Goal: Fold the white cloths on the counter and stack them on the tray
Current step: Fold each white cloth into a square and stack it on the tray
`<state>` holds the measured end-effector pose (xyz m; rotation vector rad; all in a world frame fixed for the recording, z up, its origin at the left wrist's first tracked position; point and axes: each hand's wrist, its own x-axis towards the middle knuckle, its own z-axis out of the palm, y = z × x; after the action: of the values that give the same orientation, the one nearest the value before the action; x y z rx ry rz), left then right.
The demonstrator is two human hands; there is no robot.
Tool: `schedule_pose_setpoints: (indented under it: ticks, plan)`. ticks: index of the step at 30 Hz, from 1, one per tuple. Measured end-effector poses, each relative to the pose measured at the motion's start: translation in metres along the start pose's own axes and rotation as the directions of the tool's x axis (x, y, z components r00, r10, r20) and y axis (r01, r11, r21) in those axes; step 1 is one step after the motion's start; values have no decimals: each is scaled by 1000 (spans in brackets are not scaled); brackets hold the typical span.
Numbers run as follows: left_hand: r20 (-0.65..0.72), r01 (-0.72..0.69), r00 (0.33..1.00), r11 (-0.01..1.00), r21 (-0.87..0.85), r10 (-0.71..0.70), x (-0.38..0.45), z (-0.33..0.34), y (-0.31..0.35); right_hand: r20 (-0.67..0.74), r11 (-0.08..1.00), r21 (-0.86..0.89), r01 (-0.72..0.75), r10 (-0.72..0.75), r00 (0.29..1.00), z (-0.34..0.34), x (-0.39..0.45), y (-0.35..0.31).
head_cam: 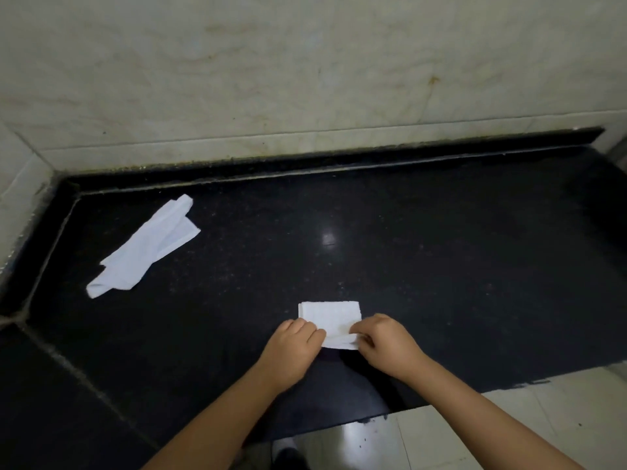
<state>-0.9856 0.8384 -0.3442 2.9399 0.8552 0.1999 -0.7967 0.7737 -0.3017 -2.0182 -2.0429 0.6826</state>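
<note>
Cloth [330, 318] near edge perhaps hand-hidden

Likely a home kitchen or utility corner, judged from a polished black stone counter [407, 252] with a raised black lip at the back. Behind and to the left, pale marbled wall tiles [271, 62] with grimy grout along the seam. Below the counter's front edge, glossy white floor tiles [509, 432].
</note>
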Motion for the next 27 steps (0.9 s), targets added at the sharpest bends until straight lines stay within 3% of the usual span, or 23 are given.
schedule_pose_setpoints:
  ticks: [3, 6, 8, 12, 16, 19, 21, 25, 27]
  plan:
    - [-18, -76, 997, 995, -68, 75, 44, -24, 43, -45, 990, 141, -15, 22, 999, -41, -36, 45]
    - [27, -39, 999, 986, -162, 44, 101, -49, 106, -128, 961, 277, -19, 57, 990, -82, -80, 95]
    - [102, -25, 994, 977, -211, 48, 141, -63, 151, -156, 973, 225, -51, 88, 984, -104, -109, 132]
    - [82, -139, 985, 975, -170, 155, 215, -76, 229, -314, 995, 65, -73, 89, 945, -155, -160, 203]
    - [-35, -294, 956, 946, -136, 292, 283, -78, 283, -414, 988, -64, -140, 101, 905, -216, -197, 266]
    - [-131, -331, 941, 929, -167, 312, 334, -83, 330, -400, 973, -95, -211, 157, 903, -247, -211, 308]
    - [-125, -304, 951, 929, -210, 282, 370, -88, 362, -402, 951, -135, -277, 203, 893, -262, -217, 338]
    - [-158, -333, 939, 924, -188, 306, 452, -89, 408, -551, 934, -103, -342, 232, 801, -314, -224, 417]
    - [-165, -347, 932, 926, -148, 323, 501, -86, 428, -539, 911, -203, -359, 202, 817, -353, -222, 459]
